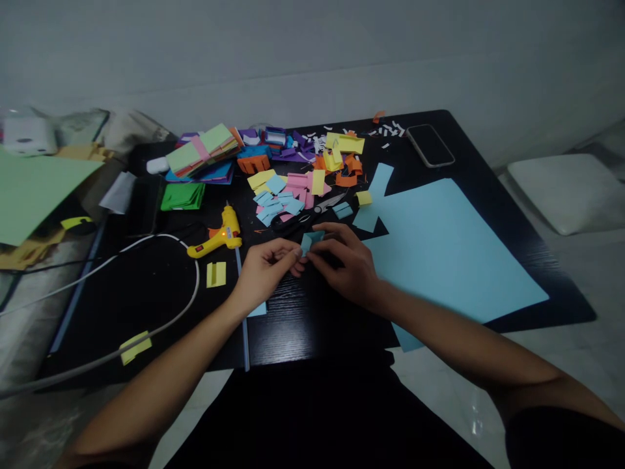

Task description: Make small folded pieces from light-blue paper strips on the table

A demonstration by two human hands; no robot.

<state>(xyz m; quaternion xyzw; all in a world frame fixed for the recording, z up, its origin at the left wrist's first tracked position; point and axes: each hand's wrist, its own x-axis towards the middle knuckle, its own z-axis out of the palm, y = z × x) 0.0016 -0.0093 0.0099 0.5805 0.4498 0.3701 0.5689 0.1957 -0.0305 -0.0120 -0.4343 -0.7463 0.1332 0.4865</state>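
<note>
Between my two hands is a small folded piece of light blue paper [307, 243], held just above the dark table's front half. My left hand [266, 270] pinches its left edge with thumb and fingertips. On the other side, the thumb and fingers of my right hand [347, 264] grip the same piece. Scissors [328, 204] with dark handles lie just beyond my fingers. Beside them sits a small folded blue piece [342, 210]. A large blue paper sheet [454, 244] spreads to the right, partly under my right forearm.
A yellow glue gun [219, 234] lies left of my hands, near a white cable [195, 286]. Folded paper pieces in several colours [288, 192] are heaped behind. A phone [430, 145] lies at the back right. A stool [566, 189] stands right of the table.
</note>
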